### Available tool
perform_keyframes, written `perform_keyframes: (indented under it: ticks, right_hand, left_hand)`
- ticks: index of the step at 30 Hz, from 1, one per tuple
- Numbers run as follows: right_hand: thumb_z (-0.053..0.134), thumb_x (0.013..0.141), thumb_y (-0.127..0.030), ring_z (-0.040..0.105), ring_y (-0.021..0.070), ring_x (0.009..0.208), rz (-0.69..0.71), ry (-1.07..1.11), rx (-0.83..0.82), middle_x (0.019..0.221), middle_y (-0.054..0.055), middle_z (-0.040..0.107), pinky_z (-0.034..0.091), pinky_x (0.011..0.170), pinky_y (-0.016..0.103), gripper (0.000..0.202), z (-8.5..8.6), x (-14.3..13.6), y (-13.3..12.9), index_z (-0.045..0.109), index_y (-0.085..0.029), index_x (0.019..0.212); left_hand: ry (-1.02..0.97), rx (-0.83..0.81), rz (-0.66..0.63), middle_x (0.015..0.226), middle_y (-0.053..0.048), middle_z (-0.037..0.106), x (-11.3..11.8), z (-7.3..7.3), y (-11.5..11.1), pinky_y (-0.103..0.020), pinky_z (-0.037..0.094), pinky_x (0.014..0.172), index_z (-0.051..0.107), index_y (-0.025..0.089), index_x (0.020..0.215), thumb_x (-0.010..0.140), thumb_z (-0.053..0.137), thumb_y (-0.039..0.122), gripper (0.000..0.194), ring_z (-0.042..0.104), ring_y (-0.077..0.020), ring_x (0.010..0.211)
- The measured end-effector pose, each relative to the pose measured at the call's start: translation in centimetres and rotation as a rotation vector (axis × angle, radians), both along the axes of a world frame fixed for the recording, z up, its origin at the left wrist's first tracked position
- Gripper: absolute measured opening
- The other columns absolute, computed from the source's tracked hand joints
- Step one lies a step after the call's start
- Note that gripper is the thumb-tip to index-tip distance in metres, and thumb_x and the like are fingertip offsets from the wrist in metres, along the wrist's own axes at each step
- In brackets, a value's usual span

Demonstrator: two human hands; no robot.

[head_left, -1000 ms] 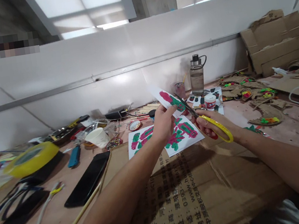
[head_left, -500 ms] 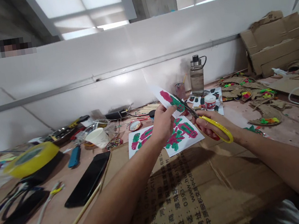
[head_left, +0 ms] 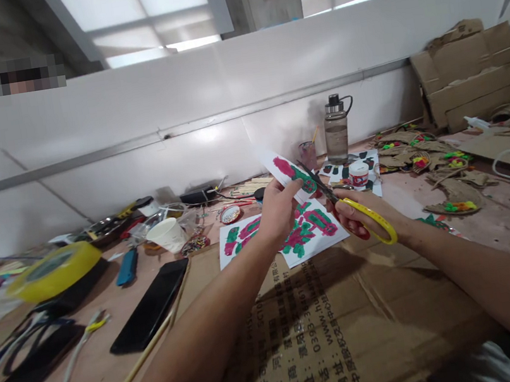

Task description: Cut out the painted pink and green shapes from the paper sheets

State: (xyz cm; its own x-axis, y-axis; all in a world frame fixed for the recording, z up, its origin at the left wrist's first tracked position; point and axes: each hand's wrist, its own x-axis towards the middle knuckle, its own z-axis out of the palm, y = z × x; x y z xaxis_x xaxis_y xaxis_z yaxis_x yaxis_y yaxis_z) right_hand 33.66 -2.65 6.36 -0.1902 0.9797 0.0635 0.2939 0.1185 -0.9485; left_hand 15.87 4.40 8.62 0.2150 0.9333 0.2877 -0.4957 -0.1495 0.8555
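A strip of white paper (head_left: 284, 165) painted pink and green is pinched in my left hand (head_left: 281, 206), raised above the work surface. My right hand (head_left: 350, 205) grips a pair of scissors (head_left: 374, 218) with yellow and red handles. Their dark blades point up and left, slightly apart at the tips, right at the strip's right edge. Below the hands lie painted sheets (head_left: 299, 247) with pink and green shapes, resting on a flattened cardboard box (head_left: 340, 312) printed with black characters.
A black phone (head_left: 150, 305) and a wooden stick (head_left: 149, 350) lie at left, near a paper cup (head_left: 167, 235) and yellow tape (head_left: 56, 272). Behind stand a water bottle (head_left: 336, 131) and a small white jar (head_left: 358, 173). Woven pieces (head_left: 451, 193) lie at right. A person's head shows beyond the partition (head_left: 126, 101).
The scissor blades have parted a little at the tips. Both hands and the paper strip stay almost in the same place.
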Motion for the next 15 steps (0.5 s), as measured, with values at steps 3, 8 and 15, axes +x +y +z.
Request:
perform_keyframes:
  ticks: [3,8,15]
  right_hand:
    - [0.066,0.072,-0.090,0.039,0.0080,0.045,-0.003,0.010,-0.021,0.064,-0.007,0.046,0.034,0.039,0.021,0.075,0.30,-0.15,-0.11,0.052,-0.024,0.102]
    - [0.069,0.075,-0.083,0.038,0.0081,0.046,-0.005,0.019,-0.048,0.064,-0.007,0.046,0.032,0.040,0.020,0.067,0.17,-0.15,0.00,0.052,-0.025,0.103]
    - [0.067,0.079,-0.084,0.043,0.0098,0.048,0.010,-0.023,0.005,0.067,-0.005,0.049,0.037,0.041,0.022,0.064,0.01,0.21,0.07,0.053,-0.024,0.096]
  left_hand:
    - [0.010,0.001,0.001,0.074,0.000,0.073,-0.05,0.05,-0.03,-0.033,0.055,0.074,0.072,0.018,0.078,0.061,0.083,0.022,0.020,0.067,-0.0178,0.069]
    - [0.006,0.007,-0.015,0.075,0.000,0.074,-0.16,0.01,0.00,-0.032,0.054,0.073,0.072,0.018,0.079,0.061,0.084,0.022,0.022,0.067,-0.0170,0.068]
    - [0.022,-0.022,-0.049,0.075,-0.002,0.074,-0.13,-0.08,0.06,-0.034,0.054,0.075,0.073,0.017,0.079,0.061,0.084,0.022,0.022,0.069,-0.0185,0.070]
